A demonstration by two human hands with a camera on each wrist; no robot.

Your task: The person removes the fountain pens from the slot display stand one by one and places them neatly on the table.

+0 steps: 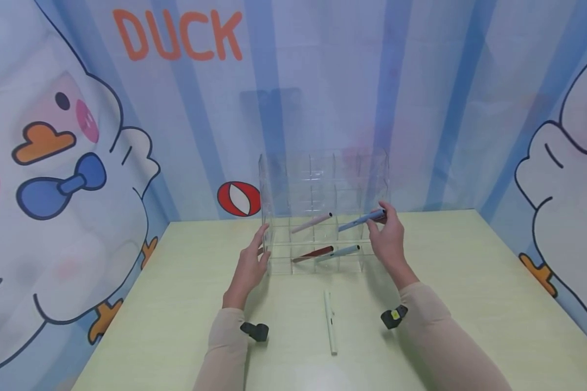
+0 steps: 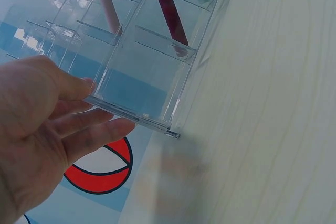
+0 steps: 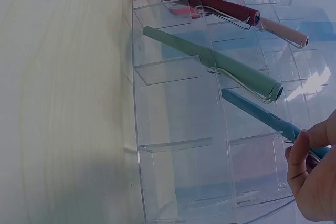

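Note:
A clear acrylic display rack (image 1: pixel 266 190) with several compartments stands on the table. My left hand (image 1: pixel 248 267) holds its left side panel, the thumb on one face and fingers on the other. With thumb and fingers, my right hand (image 1: pixel 390 239) pinches the capped end of a blue pen (image 1: pixel 356 221), whose other end lies in an upper compartment at the right. A pale pink pen (image 1: pixel 313 221) leans in the same row, further left. Below sit a dark red pen (image 1: pixel 314 253) and a light green pen (image 3: pixel 236 72), both tilted with caps toward the front.
On the pale wooden table (image 1: pixel 151 326), a pale green pen (image 1: pixel 330 323) lies in front of the rack, between my forearms. A curtain (image 1: pixel 323 65) with printed ducks and blue stripes hangs right behind the rack.

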